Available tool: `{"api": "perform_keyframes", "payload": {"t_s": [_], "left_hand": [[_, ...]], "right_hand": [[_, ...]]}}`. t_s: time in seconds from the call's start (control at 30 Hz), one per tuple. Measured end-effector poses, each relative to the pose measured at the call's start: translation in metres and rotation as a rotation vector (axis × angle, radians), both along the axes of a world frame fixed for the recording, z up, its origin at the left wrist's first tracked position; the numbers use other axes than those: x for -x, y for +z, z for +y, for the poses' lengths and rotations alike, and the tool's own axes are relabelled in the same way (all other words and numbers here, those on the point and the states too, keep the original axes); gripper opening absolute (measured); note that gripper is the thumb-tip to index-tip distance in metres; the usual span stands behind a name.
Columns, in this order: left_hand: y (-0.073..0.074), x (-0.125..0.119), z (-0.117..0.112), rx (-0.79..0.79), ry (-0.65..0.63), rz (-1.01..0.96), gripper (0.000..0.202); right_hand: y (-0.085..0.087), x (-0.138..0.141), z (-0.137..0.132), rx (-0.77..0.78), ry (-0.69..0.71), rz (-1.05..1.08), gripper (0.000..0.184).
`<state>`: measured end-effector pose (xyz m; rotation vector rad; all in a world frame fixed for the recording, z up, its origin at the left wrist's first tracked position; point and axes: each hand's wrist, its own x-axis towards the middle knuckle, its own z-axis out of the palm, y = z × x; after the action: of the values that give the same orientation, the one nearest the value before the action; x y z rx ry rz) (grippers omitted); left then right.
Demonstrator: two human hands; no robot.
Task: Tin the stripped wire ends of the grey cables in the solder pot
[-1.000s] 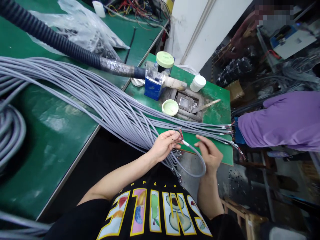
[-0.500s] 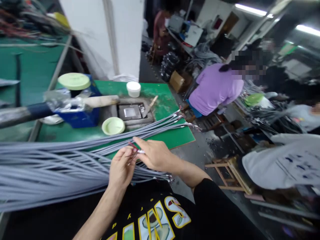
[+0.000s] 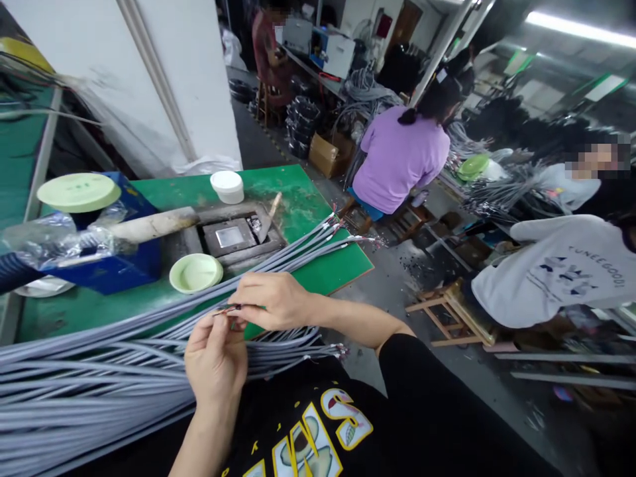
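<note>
Thin wires (image 3: pixel 229 309) at a cable end are pinched between my two hands, above a bundle of grey cables (image 3: pixel 124 361). My left hand (image 3: pixel 216 351) is closed on them from below, thumb and fingers together. From the right, my right hand (image 3: pixel 275 301) pinches the same wires with thumb and forefinger. How the wires run inside the fingers is hidden. Several grey cables lie across the green table, and their stripped ends (image 3: pixel 335 225) with thin coloured wires point right. More cable ends (image 3: pixel 338 351) rest near my lap.
On the green table (image 3: pixel 342 268) stand a solder pot (image 3: pixel 231 236) with a scraper (image 3: pixel 271 215), a pale green dish (image 3: pixel 196 273), a white tub (image 3: pixel 227 187) and a blue box (image 3: pixel 116 265) with a hose. A wooden stool (image 3: pixel 447 311) and seated co-workers are at right.
Both hands have shifted left and the right fingers have closed in on the wires by the left fingertips. The view has swung, moving the table items left.
</note>
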<state>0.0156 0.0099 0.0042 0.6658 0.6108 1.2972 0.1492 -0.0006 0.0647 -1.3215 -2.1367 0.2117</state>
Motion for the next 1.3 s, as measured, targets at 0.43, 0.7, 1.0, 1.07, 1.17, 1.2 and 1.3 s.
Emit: {"api": "perform_keyframes", "payload": {"t_s": [0.43, 0.7, 1.0, 1.07, 1.17, 1.2, 1.3], "left_hand": [[-0.033, 0.052, 0.008, -0.929, 0.301, 1.266, 0.009], [-0.036, 0.050, 0.006, -0.964, 0.352, 1.218, 0.007], [-0.036, 0.051, 0.006, -0.982, 0.380, 1.186, 0.007], [-0.036, 0.051, 0.006, -0.981, 0.375, 1.184, 0.007], [-0.036, 0.051, 0.006, -0.971, 0.357, 1.187, 0.007], [-0.036, 0.051, 0.006, -0.968, 0.351, 1.190, 0.007], [-0.037, 0.052, 0.006, -0.964, 0.350, 1.186, 0.008]], "right_hand": [[0.002, -0.008, 0.112, 0.265, 0.113, -0.131, 0.022], [-0.006, 0.022, 0.141, 0.349, 0.009, -0.580, 0.023], [-0.008, 0.034, 0.138, 0.357, -0.082, -0.707, 0.028], [-0.003, 0.027, 0.138, 0.316, -0.061, -0.664, 0.027], [0.004, 0.007, 0.143, 0.251, -0.105, -0.587, 0.027], [0.005, 0.000, 0.145, 0.240, -0.144, -0.575, 0.026], [0.004, -0.020, 0.154, 0.258, -0.285, -0.591, 0.025]]}}
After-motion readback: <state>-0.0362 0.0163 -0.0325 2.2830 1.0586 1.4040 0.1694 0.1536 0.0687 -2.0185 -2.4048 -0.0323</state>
